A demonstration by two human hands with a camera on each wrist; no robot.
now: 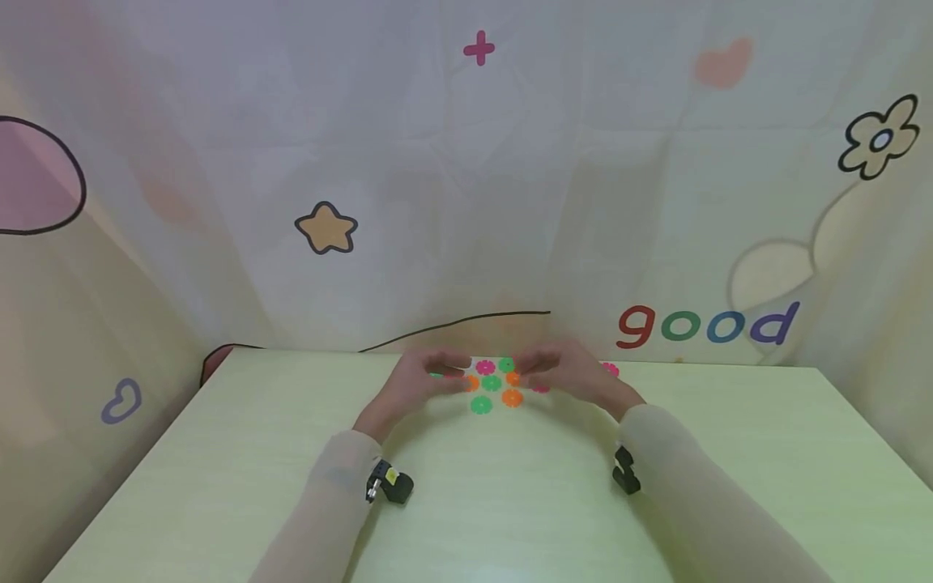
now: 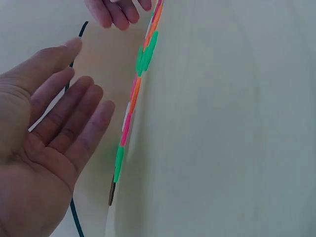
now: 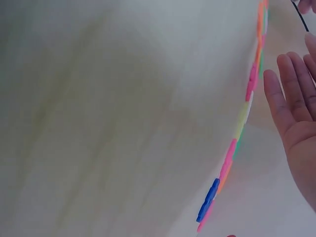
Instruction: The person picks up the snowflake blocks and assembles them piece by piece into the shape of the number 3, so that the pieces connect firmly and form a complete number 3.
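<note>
Behind the bright discs (image 1: 492, 383), the cloth (image 1: 466, 170) reads "good" (image 1: 711, 328).

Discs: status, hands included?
Left hand empty. Right hand empty. Discs spread flat on table. Both hands partly hide some discs in head view.

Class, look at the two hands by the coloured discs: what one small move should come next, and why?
Probably bring the right hand down to pinch the front orange disc. That hand looks open and empty, the disc lies nearer to it than to the left hand, and in the head view nothing covers the disc.
</note>
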